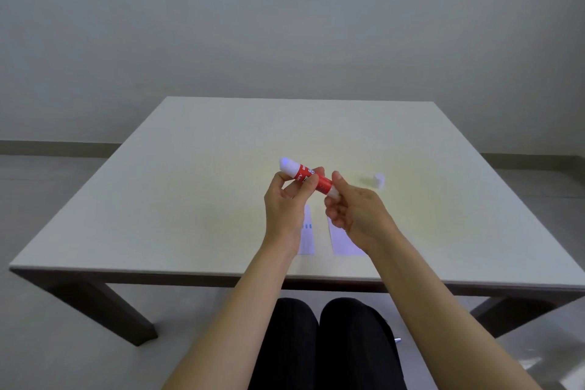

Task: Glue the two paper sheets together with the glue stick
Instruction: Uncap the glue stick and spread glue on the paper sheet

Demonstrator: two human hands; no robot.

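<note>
A red and white glue stick [311, 178] is held in the air above the table, tilted with its white glue tip up and to the left. My left hand [286, 203] grips its middle with thumb and fingers. My right hand [351, 207] pinches its lower white end. The white cap [378, 180] stands on the table to the right, apart from both hands. Two white paper sheets lie side by side below my hands: the left sheet [307, 237], with small blue marks, and the right sheet [342, 241]. Both are partly hidden by my wrists.
The pale square table [190, 199] has dark legs, and its front edge runs just beyond my knees. A grey wall and floor lie beyond it. My dark-clad legs [319, 345] are under the front edge.
</note>
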